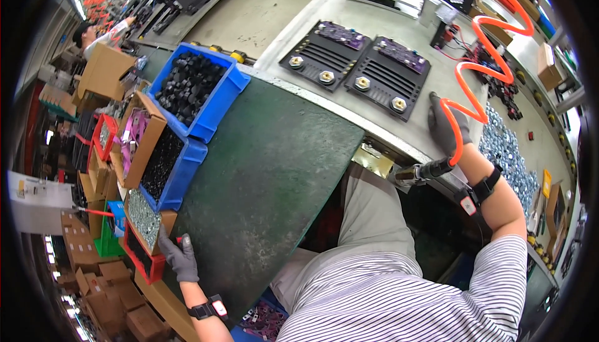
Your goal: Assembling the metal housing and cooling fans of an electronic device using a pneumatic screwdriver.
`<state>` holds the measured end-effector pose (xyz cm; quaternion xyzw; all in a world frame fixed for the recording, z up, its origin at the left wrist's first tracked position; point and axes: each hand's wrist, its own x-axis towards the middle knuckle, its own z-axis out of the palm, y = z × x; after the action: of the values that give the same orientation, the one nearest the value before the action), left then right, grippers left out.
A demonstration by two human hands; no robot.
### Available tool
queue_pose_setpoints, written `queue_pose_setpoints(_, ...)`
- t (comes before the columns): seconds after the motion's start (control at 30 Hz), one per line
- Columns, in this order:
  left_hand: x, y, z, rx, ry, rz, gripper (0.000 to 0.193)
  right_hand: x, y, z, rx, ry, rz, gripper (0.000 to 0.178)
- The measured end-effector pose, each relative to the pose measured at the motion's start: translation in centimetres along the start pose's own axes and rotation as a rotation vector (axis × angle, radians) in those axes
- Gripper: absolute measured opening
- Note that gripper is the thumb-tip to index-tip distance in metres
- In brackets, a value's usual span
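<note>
My left hand [180,259], in a grey glove, is at the near end of the parts bins with its thumb and fingers apart. It is beside a red bin [153,273] of dark small parts and a cardboard box of small silvery fasteners [143,217]. A small red spot shows by its thumb; I cannot make out what it is. My gloved right hand [444,125] lies with fingers stretched at the bench edge, right of two black slotted plates [392,83] [318,67]. Both carry purple circuit boards and brass-coloured nut-like fittings. Below that hand hangs a power screwdriver [424,170].
A coiled orange hose [474,70] runs from the screwdriver past my right hand. Blue bins [234,86] of black parts line the green worktop [262,167]. Loose silvery fasteners [508,148] are heaped at the right. Another person [103,35] is at the far left.
</note>
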<state>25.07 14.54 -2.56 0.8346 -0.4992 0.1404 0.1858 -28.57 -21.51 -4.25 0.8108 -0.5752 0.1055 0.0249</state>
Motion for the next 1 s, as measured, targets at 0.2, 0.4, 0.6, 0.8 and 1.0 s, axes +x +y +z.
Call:
queue_pose_setpoints(0.2, 4.6, 1.1, -3.8, 0.073, 0.201, -0.053, 0.047, -3.5, 8.3, 4.3, 0.075, 0.123, -0.05, 0.03)
queue_pose_setpoints(0.4, 13.4, 4.3, -9.0, 0.11, 0.079, 0.017, 0.022, -4.2, 9.7, 3.6, 0.208, 0.019, 0.056, 0.04)
queue_pose_setpoints(0.6, 20.8, 3.7, -6.5, 0.329, -0.111, -0.134, 0.03, -4.4, 11.4, 4.2, 0.247, -0.063, 0.137, 0.041)
queue_pose_setpoints(0.8, 25.3, 1.2, -4.2, 0.347, -0.257, -0.42, 0.04, -5.5, 11.7, 3.8, 0.285, -0.002, 0.107, 0.039)
queue_pose_setpoints(1.0, 26.6, 0.1, -2.9, 0.519, -0.322, -0.434, 0.043, -6.6, 12.7, 4.2, 0.348, 0.064, 0.087, 0.038)
